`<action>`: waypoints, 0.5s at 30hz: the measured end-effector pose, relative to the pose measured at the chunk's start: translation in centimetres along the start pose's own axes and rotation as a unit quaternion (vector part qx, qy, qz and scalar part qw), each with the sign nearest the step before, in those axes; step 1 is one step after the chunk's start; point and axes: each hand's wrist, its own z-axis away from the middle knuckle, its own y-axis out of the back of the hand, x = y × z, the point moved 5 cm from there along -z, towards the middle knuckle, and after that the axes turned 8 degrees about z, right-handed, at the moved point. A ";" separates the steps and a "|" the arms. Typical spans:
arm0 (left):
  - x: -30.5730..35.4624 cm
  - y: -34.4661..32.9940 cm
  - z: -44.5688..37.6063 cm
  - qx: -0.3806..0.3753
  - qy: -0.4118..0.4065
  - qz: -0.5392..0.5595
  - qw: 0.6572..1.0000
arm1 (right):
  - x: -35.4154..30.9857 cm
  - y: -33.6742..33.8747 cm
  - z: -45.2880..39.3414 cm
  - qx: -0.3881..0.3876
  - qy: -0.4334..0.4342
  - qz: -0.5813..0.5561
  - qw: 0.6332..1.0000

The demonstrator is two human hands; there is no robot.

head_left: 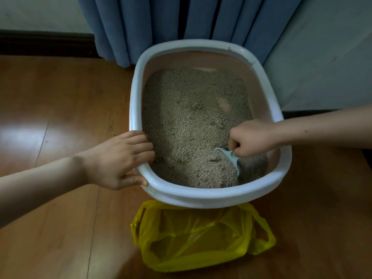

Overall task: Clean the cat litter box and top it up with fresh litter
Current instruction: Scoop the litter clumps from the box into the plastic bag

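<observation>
The litter box (203, 46) is an oval tub with a white rim and pink inner walls, holding grey-tan litter (191, 121). It stands on the wooden floor in front of a blue curtain. My left hand (118, 160) grips the box's near-left rim, fingers inside, thumb outside. My right hand (252, 137) is closed on the handle of a light blue scoop (231, 158), whose blade is dug into the litter at the near-right corner. A pile of litter lies against the scoop. An open yellow plastic bag (201, 238) lies on the floor just in front of the box.
A blue curtain (181, 21) hangs behind the box. A pale wall (322, 57) runs along the right, with dark skirting (44, 43) at the left. A few spilled litter grains (111, 127) dot the wooden floor (60, 97) left of the box.
</observation>
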 end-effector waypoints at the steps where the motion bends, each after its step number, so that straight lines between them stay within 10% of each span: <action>1: 0.0 0.0 0.1 0.000 0.004 0.000 1.000 | -0.7 -0.2 -0.3 -0.008 -0.009 -0.051 0.999; 15: -0.1 0.0 0.5 -0.007 0.004 -0.020 1.000 | -1.1 -2.0 1.0 0.025 -0.150 -0.494 0.856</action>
